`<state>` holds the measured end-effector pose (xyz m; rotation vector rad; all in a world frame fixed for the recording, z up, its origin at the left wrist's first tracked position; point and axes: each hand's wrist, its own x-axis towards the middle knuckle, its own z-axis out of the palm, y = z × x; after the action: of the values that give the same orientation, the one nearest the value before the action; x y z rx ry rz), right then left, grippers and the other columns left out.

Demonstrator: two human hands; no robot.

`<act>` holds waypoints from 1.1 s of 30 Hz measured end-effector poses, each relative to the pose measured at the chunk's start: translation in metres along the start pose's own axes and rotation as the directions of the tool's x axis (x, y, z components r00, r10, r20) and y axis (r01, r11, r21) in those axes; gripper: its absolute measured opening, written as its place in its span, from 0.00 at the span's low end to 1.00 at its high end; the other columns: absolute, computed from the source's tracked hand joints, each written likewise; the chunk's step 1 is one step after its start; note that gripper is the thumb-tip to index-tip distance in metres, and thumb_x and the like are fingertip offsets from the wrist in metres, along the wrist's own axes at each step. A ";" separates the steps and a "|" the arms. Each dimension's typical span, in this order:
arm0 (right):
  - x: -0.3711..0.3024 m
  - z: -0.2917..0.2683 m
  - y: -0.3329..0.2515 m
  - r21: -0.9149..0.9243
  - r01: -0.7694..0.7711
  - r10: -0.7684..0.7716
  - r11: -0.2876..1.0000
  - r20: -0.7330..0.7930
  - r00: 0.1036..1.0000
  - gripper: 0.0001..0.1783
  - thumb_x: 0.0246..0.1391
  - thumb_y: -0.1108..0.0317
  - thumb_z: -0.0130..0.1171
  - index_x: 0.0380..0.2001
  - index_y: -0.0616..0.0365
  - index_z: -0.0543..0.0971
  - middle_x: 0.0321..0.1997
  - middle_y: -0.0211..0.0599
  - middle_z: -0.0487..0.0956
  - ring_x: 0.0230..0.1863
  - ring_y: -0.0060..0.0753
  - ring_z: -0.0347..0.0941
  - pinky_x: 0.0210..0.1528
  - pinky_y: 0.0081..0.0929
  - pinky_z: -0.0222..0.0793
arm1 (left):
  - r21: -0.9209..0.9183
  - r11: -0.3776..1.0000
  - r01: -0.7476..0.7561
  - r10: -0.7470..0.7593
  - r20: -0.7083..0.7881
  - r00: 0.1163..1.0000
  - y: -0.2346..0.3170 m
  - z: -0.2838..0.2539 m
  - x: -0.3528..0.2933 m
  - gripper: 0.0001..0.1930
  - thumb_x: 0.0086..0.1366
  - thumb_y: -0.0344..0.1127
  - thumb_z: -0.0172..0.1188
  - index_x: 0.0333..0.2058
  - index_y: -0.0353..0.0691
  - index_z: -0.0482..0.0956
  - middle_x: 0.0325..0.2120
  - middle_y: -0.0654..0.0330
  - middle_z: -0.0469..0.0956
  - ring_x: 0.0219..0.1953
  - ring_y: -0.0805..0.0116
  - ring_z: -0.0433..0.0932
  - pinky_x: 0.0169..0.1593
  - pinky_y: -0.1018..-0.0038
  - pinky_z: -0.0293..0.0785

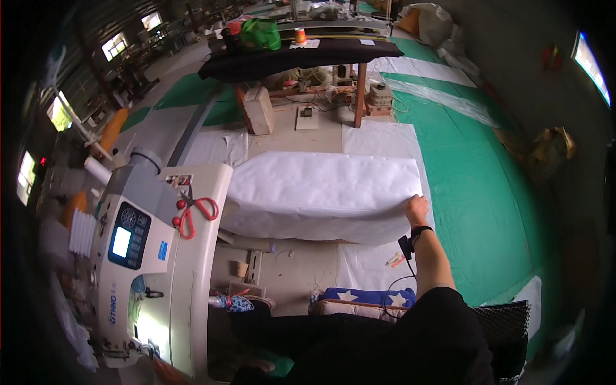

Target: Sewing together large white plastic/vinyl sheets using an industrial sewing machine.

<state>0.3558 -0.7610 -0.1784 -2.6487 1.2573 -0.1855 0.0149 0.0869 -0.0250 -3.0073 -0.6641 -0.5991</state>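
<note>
A broad white sheet (pixel 321 186) lies stretched out in front of me, with its near side hanging down in a fold. At the sheet's right edge my right hand (pixel 417 208) is closed, fingers curled at the border; a dark band is round the wrist. To my left stands a white and grey sewing machine (pixel 160 256) with a lit panel (pixel 123 242). Only part of my left hand (pixel 167 371) shows, low beside the machine's lit needle area (pixel 151 346); its fingers are mostly hidden. Red-handled scissors (pixel 196 215) rest on top of the machine.
Beyond the sheet is a table with a dark cloth (pixel 301 59), bearing a green bag (pixel 262 33) and an orange thread cone (pixel 299 36). Green sheeting (pixel 481 192) covers the floor at right. A star-patterned blue cushion (pixel 369 296) lies near my legs. A cable hangs from my right wrist.
</note>
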 end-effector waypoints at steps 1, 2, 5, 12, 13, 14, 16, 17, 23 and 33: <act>0.008 0.008 0.008 -0.001 -0.060 0.060 0.998 0.014 0.998 0.17 0.50 0.59 0.52 0.41 0.56 0.76 0.47 0.43 0.70 0.51 0.47 0.66 0.47 0.45 0.67 | -0.012 1.000 0.022 -0.022 0.036 0.999 0.006 -0.005 0.003 0.23 0.67 0.42 0.44 0.58 0.41 0.63 0.58 0.46 0.61 0.61 0.51 0.58 0.61 0.64 0.54; 0.017 0.018 0.011 0.030 -0.058 0.057 0.998 0.036 0.998 0.17 0.50 0.59 0.52 0.41 0.56 0.76 0.47 0.43 0.70 0.51 0.47 0.66 0.47 0.45 0.67 | -0.007 1.000 0.015 -0.015 0.035 0.999 0.012 -0.009 0.005 0.23 0.67 0.42 0.44 0.58 0.41 0.63 0.58 0.46 0.61 0.61 0.51 0.58 0.61 0.64 0.54; 0.047 0.044 0.014 -0.024 -0.194 0.192 0.981 -0.071 0.979 0.11 0.47 0.62 0.57 0.32 0.55 0.80 0.37 0.40 0.78 0.40 0.39 0.76 0.35 0.36 0.73 | 0.160 0.986 0.051 -0.056 0.028 0.998 0.023 -0.018 0.007 0.24 0.65 0.38 0.46 0.59 0.42 0.62 0.58 0.54 0.63 0.57 0.50 0.63 0.60 0.63 0.57; 0.065 0.026 -0.006 0.022 -0.404 0.404 0.915 -0.096 0.910 0.10 0.51 0.71 0.52 0.29 0.53 0.83 0.35 0.38 0.82 0.37 0.39 0.80 0.34 0.33 0.77 | 0.087 0.996 0.036 -0.032 -0.044 0.999 0.025 -0.017 0.005 0.23 0.65 0.37 0.44 0.59 0.45 0.63 0.56 0.53 0.67 0.57 0.54 0.65 0.60 0.64 0.58; 0.063 0.021 -0.007 0.036 -0.391 0.393 0.920 -0.078 0.916 0.10 0.51 0.70 0.52 0.30 0.54 0.83 0.36 0.39 0.81 0.40 0.41 0.79 0.36 0.34 0.77 | 0.091 0.995 0.038 -0.034 -0.047 0.998 0.022 -0.016 0.005 0.23 0.65 0.37 0.45 0.59 0.45 0.63 0.56 0.53 0.66 0.57 0.54 0.65 0.59 0.63 0.58; 0.060 0.017 -0.007 0.085 -0.373 0.380 0.924 -0.076 0.922 0.09 0.49 0.69 0.53 0.30 0.56 0.82 0.37 0.42 0.81 0.41 0.44 0.78 0.38 0.37 0.76 | 0.094 0.995 0.038 -0.034 -0.047 0.998 0.020 -0.014 0.004 0.23 0.65 0.38 0.45 0.59 0.44 0.63 0.56 0.53 0.66 0.57 0.53 0.65 0.59 0.63 0.59; 0.054 0.015 -0.001 0.229 -0.293 0.322 0.928 -0.099 0.942 0.09 0.47 0.66 0.56 0.29 0.59 0.80 0.36 0.45 0.80 0.41 0.49 0.77 0.41 0.39 0.74 | 0.083 0.996 0.025 -0.020 -0.062 0.998 0.013 -0.009 0.003 0.23 0.65 0.39 0.46 0.58 0.42 0.65 0.56 0.51 0.66 0.56 0.52 0.65 0.59 0.62 0.59; 0.052 0.017 0.003 0.236 -0.288 0.306 0.928 -0.041 0.951 0.09 0.47 0.66 0.56 0.29 0.59 0.80 0.36 0.45 0.80 0.41 0.49 0.77 0.41 0.39 0.74 | 0.070 0.998 -0.003 0.008 -0.066 0.998 0.009 -0.006 0.002 0.23 0.65 0.41 0.47 0.57 0.40 0.66 0.55 0.49 0.66 0.56 0.50 0.64 0.59 0.62 0.59; 0.074 0.020 0.017 0.509 0.169 -0.241 0.844 0.079 0.967 0.11 0.39 0.67 0.53 0.22 0.65 0.77 0.21 0.49 0.77 0.26 0.51 0.74 0.32 0.40 0.68 | 0.024 0.984 0.179 -0.177 -0.058 0.982 0.000 0.006 -0.004 0.20 0.63 0.36 0.48 0.50 0.31 0.70 0.51 0.44 0.69 0.54 0.45 0.66 0.59 0.58 0.59; 0.018 0.009 -0.005 0.707 0.061 -0.165 0.704 0.079 0.983 0.27 0.41 0.58 0.61 0.37 0.73 0.69 0.33 0.52 0.75 0.32 0.42 0.73 0.34 0.34 0.68 | 0.036 0.992 0.121 -0.115 -0.128 0.985 0.005 0.001 -0.001 0.20 0.62 0.38 0.49 0.48 0.30 0.72 0.49 0.45 0.71 0.52 0.45 0.68 0.57 0.56 0.60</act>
<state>0.3725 -0.7712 -0.1856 -2.0126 0.7538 -0.4049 0.0166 0.0824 -0.0261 -2.8769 -0.8403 -0.7604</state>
